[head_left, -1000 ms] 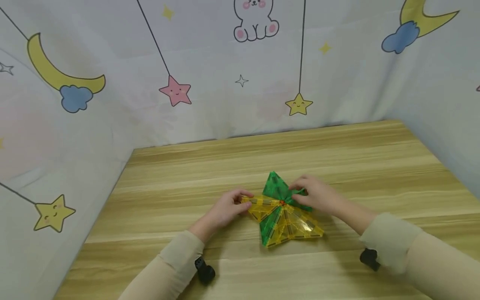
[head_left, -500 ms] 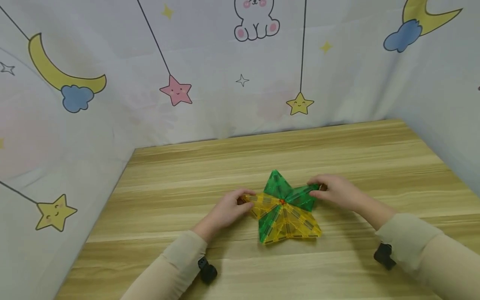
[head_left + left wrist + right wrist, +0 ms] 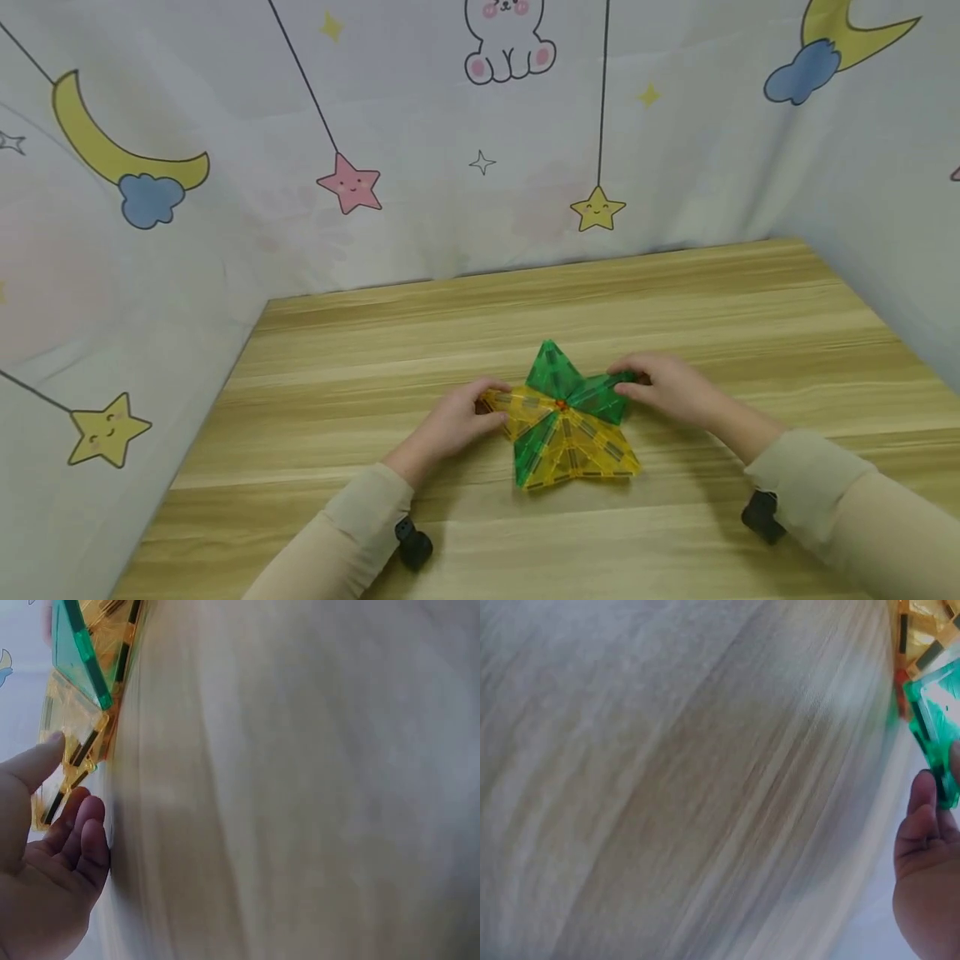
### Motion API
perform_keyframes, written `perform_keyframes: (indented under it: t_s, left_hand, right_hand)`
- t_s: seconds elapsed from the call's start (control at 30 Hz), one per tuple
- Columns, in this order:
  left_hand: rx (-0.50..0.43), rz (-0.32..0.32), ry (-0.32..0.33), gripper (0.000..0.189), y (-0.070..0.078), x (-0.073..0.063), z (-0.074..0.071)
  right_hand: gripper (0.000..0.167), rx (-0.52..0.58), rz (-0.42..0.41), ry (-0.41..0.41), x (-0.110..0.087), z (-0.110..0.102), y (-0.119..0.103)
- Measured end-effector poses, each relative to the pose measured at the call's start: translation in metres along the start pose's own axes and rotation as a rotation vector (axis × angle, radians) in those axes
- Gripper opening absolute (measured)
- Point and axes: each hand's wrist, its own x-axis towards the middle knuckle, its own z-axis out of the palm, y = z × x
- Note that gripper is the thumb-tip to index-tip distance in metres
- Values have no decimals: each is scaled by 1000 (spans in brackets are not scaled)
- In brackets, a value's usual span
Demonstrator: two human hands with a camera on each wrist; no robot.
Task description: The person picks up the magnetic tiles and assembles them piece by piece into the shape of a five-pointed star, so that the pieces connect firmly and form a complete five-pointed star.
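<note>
A five-pointed star built of translucent magnetic tiles lies on the wooden table, raised toward its middle. Its top and right points are green, the left and lower right ones yellow, and the lower left one mixes both colours. My left hand holds the tip of the yellow left point between thumb and fingers. In the left wrist view the thumb lies against a yellow tile, with the fingers below. On the other side my right hand pinches the end of the green right point. The right wrist view shows fingertips at a green tile.
The wooden table extends around the star on all sides. Behind it hangs a white cloth printed with stars, moons and an animal. A small black device hangs at the left cuff, another black device at the right.
My right hand has moved outward from near the star's centre to the end of the green right point, which now spreads out fully. The left hand stays at the yellow point.
</note>
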Motion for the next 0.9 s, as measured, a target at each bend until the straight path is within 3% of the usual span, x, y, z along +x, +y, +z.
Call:
perform_keyframes:
  t_s: [0.47,0.73,0.9]
  left_hand:
    - [-52,-96,26,34,-6,-4,-8]
    - [-80,-144,10,34,-9,-6,-13]
    - [-58,-142,2,34,-8,-7,-16]
  right_hand:
    - [28,10,-7,-6,13,8,-3]
    - [27,46,-6,-8,17,16,-5]
    - [25,71,16,-16,17,17,-6]
